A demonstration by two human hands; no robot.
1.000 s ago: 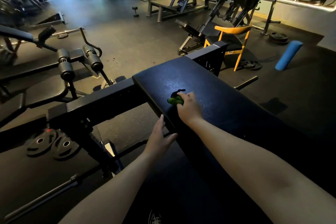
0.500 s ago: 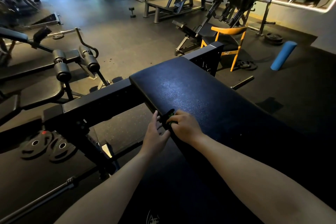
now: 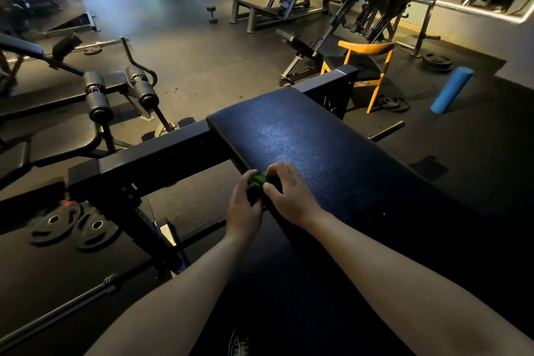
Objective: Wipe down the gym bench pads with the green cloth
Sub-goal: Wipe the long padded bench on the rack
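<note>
The bench pad (image 3: 303, 139) top lies open from mid-length to its far end. At its near left edge, the left hand (image 3: 244, 205) and right hand (image 3: 289, 193) grip the green cloth (image 3: 258, 180). A frame beam (image 3: 156, 159) abuts the pad's left side; an upright post (image 3: 332, 87) bounds its far end. Open floor lies right of the pad.

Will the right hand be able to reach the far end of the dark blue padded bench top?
Probably yes. Nothing lies on the dark blue padded bench top ahead of the right hand. For now it and the left hand both grip the bunched green cloth at the pad's left edge.
</note>
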